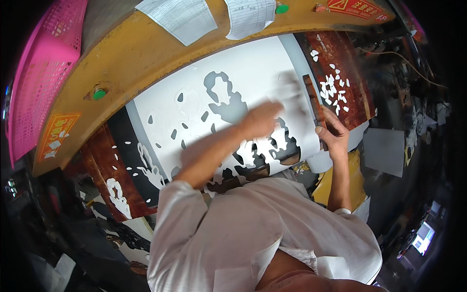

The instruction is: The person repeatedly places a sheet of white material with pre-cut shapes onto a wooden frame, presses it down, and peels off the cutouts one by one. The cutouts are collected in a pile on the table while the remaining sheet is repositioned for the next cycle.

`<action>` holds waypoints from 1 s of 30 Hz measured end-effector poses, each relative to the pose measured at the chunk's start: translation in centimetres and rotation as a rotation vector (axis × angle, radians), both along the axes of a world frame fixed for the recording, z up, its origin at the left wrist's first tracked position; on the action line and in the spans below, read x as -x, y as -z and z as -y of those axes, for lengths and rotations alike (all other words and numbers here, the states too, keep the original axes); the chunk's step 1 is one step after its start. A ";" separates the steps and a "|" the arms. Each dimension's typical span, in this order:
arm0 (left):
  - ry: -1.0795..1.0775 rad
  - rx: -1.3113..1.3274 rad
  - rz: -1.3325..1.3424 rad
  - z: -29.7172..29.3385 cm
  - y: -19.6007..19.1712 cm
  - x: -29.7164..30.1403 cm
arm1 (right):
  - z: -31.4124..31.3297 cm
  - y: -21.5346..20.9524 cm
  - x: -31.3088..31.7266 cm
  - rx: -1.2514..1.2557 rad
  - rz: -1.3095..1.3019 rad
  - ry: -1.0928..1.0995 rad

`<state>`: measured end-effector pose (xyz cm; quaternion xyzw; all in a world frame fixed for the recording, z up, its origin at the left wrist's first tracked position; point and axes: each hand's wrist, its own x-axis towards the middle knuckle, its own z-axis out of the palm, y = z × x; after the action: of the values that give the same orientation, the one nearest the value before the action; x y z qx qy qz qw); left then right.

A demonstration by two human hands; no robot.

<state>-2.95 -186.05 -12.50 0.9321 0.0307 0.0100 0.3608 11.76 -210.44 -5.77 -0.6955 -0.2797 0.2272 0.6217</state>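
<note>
Though the white shirt [253, 228] fills the near part of the view, both bare forearms show clear of it, reaching onto the press bed [350, 87].

Left hand [260, 119]: motion-blurred over the middle of the white sheet [253, 68], palm down as far as can be made out. Cannot tell whether the fingers are closed on anything or just sweeping flat.

Right hand [333, 136]: at the sheet's right edge, fingers wrapped around the near end of a dark narrow die [311, 97], which runs away from the person along that edge. Grip looks firm.

Sheet: lies across the dark red bed, already full of cut-out holes; biggest holes near the front edge and one at centre. Small white scraps [333, 87] scattered on the bed's right side, just beyond the die; more scraps and a larger white offcut [118, 192] on the bed's left front corner.

Beyond: yellow press beam [146, 53] arching over the far edge, green buttons [99, 93] on it, papers [180, 17] on top. Pink basket [44, 73] far left.

Risks, as judged:
- Both hands lie on the bed close under the beam; a press stroke now would catch them.
- The fast left hand could drag the sheet and shift it under the die.
- Loose scraps could slide beneath the sheet and lift it unevenly.
</note>
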 end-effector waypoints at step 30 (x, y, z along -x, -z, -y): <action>-0.830 0.052 0.190 8.3 -1.1 26.6 | -16.3 7.4 -0.9 0.067 0.865 -0.425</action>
<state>-29.52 -194.30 -11.44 0.8261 0.3702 0.2396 0.3509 12.68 -194.13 -13.17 -0.6731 -0.6412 0.0480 0.3653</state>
